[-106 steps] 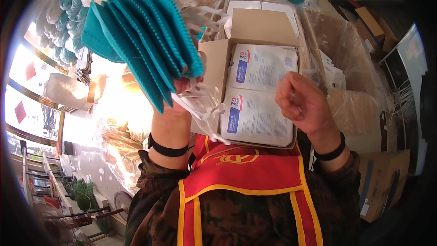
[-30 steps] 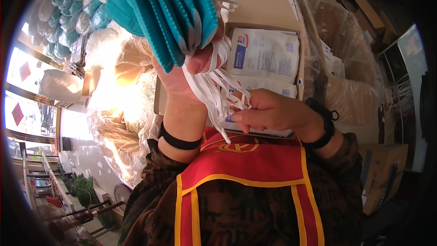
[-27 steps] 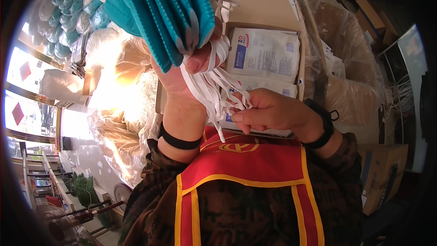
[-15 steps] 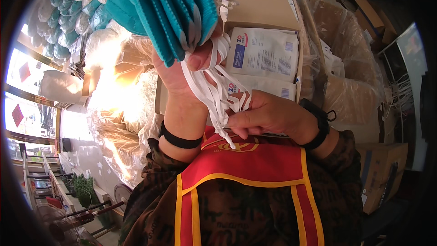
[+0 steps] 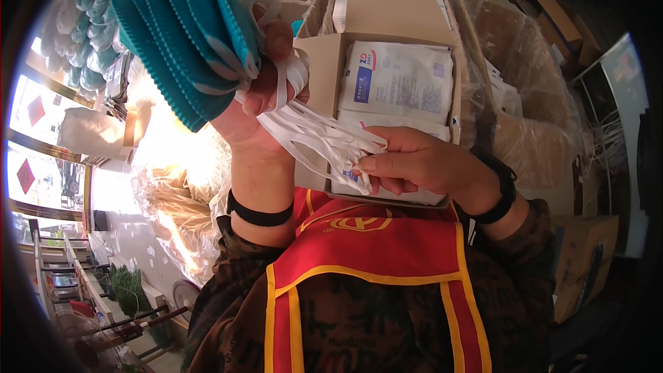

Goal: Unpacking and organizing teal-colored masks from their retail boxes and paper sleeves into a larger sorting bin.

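My left hand [image 5: 266,97] is closed round a bundle of teal folded face masks [image 5: 186,41], which fan out to the upper left. White elastic straps [image 5: 311,131] loop over its fingers and stretch toward the right. With thumb and fingers pinched, my right hand [image 5: 421,162] grips the far ends of these straps. Beneath the hands stands an open cardboard box [image 5: 324,62] holding flat white printed packets [image 5: 404,79]. The right hand covers part of the lower packet.
Plastic-lined cartons [image 5: 525,97] stand to the right, with a closed carton [image 5: 587,262] below them. Bagged teal masks [image 5: 86,48] are heaped at the upper left. Crumpled clear plastic [image 5: 190,200] lies left of my left forearm. A fan [image 5: 90,345] is at the lower left.
My left hand has moved left and slightly down with the masks, tilting them leftward. My right hand has shifted a little right, and the straps now stretch more sideways between the hands.
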Tool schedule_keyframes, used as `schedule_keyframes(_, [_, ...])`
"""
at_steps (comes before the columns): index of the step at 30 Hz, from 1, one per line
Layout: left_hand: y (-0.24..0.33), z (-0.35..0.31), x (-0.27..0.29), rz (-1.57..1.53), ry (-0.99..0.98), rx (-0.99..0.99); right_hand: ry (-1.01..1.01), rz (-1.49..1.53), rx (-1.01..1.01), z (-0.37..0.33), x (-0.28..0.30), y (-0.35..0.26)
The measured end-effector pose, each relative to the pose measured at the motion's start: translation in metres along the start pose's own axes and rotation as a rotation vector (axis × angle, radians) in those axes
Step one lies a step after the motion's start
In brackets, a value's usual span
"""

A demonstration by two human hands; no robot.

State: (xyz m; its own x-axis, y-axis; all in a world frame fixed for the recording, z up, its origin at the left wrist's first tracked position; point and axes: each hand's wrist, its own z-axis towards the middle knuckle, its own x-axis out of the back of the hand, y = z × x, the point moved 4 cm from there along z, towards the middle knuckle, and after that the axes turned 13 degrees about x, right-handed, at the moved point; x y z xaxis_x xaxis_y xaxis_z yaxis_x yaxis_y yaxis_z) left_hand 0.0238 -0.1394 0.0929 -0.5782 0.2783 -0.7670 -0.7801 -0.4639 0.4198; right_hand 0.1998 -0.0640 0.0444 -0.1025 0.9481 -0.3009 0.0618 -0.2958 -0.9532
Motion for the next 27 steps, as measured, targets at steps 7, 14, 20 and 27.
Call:
schedule_keyframes(7, [-0.012,0.006,-0.013,0.045,-0.209,0.098,0.058,0.072,0.015,-0.003,0.000,-0.011])
schedule_keyframes(14, [-0.014,0.005,-0.017,-0.013,-0.150,0.105,0.023,0.009,0.020,0.002,-0.001,-0.008])
schedule_keyframes(20, [-0.013,0.001,-0.015,0.055,-0.113,0.076,0.046,0.042,-0.061,-0.004,-0.005,-0.009])
schedule_keyframes(27, [0.038,-0.013,-0.010,0.327,-0.069,0.031,0.114,-0.178,0.004,-0.028,0.018,-0.016])
